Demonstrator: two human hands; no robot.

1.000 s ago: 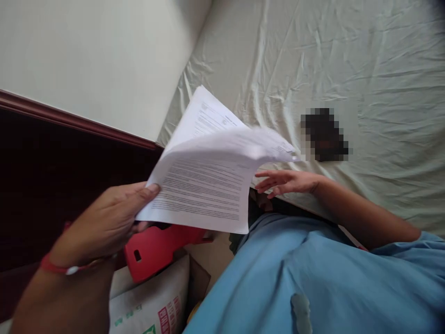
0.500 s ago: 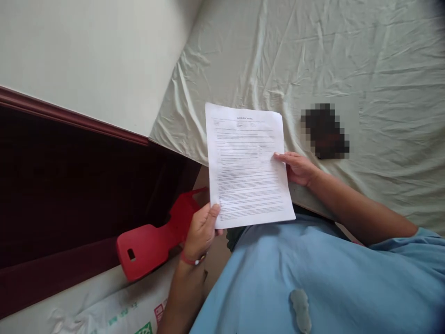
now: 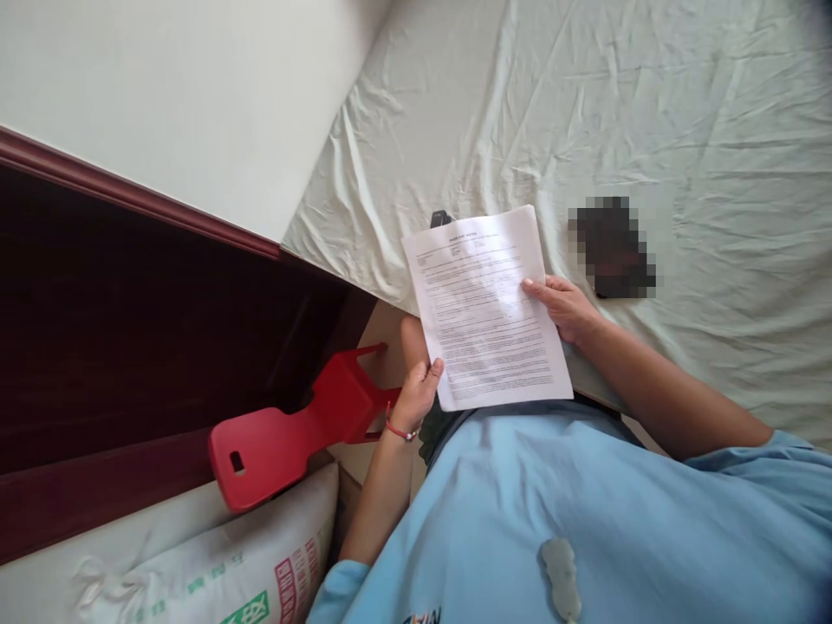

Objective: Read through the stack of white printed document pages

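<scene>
Left hand (image 3: 419, 394), right hand (image 3: 565, 310) grip papers (image 3: 487, 334) | bed's (image 3: 650, 113) near edge | likely reading | next calls for steady thumbs

Shirt (image 3: 494, 503): light blue, creased, short sleeves (image 3: 770, 458). On its front, a grey, wavy-edged strip (image 3: 563, 581), nature unclear; dark and orange lettering (image 3: 424, 618), partly out of view. Left hand (image 3: 417, 397): red bracelet (image 3: 393, 425) at wrist, small shiny bead (image 3: 408, 436). Right hand (image 3: 567, 309): bare. Cloth (image 3: 432, 426) below shirt: dark green
</scene>
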